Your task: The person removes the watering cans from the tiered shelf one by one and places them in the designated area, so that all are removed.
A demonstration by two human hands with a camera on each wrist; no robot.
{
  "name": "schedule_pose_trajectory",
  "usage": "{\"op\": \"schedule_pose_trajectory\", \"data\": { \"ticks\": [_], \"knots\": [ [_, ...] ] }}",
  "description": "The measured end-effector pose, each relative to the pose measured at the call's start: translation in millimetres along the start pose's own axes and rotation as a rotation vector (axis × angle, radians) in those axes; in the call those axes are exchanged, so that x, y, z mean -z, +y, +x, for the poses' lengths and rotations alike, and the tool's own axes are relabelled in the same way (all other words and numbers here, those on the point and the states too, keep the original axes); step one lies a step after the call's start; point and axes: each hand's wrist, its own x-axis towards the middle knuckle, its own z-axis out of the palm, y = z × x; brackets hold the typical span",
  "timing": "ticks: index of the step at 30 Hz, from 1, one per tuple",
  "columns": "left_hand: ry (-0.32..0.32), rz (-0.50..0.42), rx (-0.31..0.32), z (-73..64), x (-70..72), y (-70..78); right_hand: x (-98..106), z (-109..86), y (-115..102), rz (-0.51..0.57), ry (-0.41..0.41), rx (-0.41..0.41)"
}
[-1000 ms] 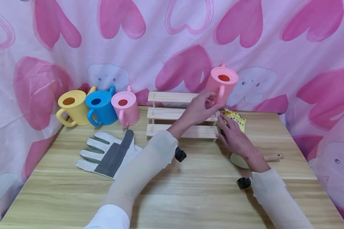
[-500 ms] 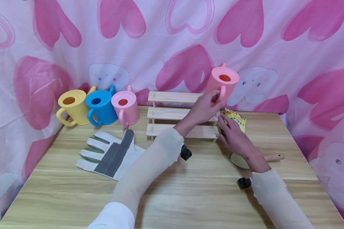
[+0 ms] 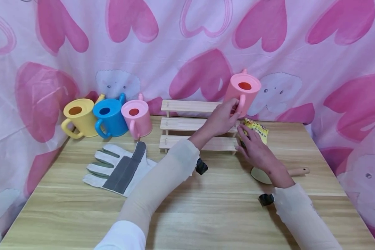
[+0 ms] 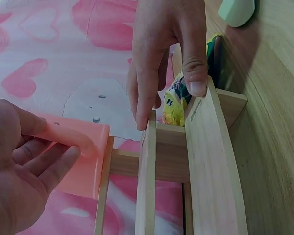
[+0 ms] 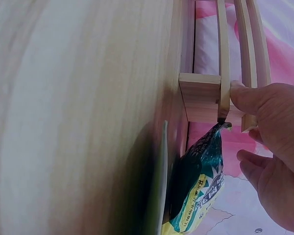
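A coral-pink watering can [image 3: 249, 91] stands at the right end of the top tier of a three-tier wooden stand [image 3: 182, 124], its spout toward the curtain. My left hand [image 3: 220, 118] holds the can by its handle; in the left wrist view the fingers [image 4: 59, 166] wrap that handle and the can's base meets the top board. Lower down, my right hand [image 3: 257, 147] rests on the stand's right end. Its thumb [image 4: 195, 73] lies on the lowest board, with an extended finger touching the end of the middle board. A yellow-green packet [image 3: 258, 131] lies just behind this hand.
Yellow [image 3: 85, 119], blue [image 3: 112, 119] and light-pink [image 3: 140, 119] watering cans stand in a row at the back left. A grey-white work glove [image 3: 118, 170] lies before them. Partly under my right wrist is a pale scoop-like tool [image 3: 260, 175] with a wooden handle. A heart-print curtain [image 3: 203, 69] backs the table.
My left hand and forearm have shifted slightly right, with the coral-pink can moving a touch the same way, then staying nearly still. My right hand keeps its place on the stand.
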Motion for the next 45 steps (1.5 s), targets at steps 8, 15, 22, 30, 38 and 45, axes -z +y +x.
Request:
{"op": "schedule_pose_trajectory", "data": {
  "ticks": [8,15,22,30,38,45],
  "knots": [
    [0.005,0.047,-0.036,-6.8,7.8,-1.9,-2,-0.7,0,0.007,0.002,0.007],
    [0.003,0.080,-0.051,-22.5,19.3,3.3,-3,-1.1,1,0.005,-0.010,-0.005],
    [0.024,0.018,-0.066,-47.4,38.2,4.4,-4,-1.4,1,0.017,-0.014,-0.015],
    [0.048,0.054,-0.140,-89.7,61.9,-5.9,-3,-2.8,3,0.029,-0.002,-0.018],
    [0.047,0.058,-0.147,-141.0,75.6,-18.6,-3,-2.3,3,0.026,0.030,0.016],
    [0.019,0.084,-0.051,-178.1,82.4,-24.3,-1,-0.8,1,0.027,0.024,0.004]
  ]
}}
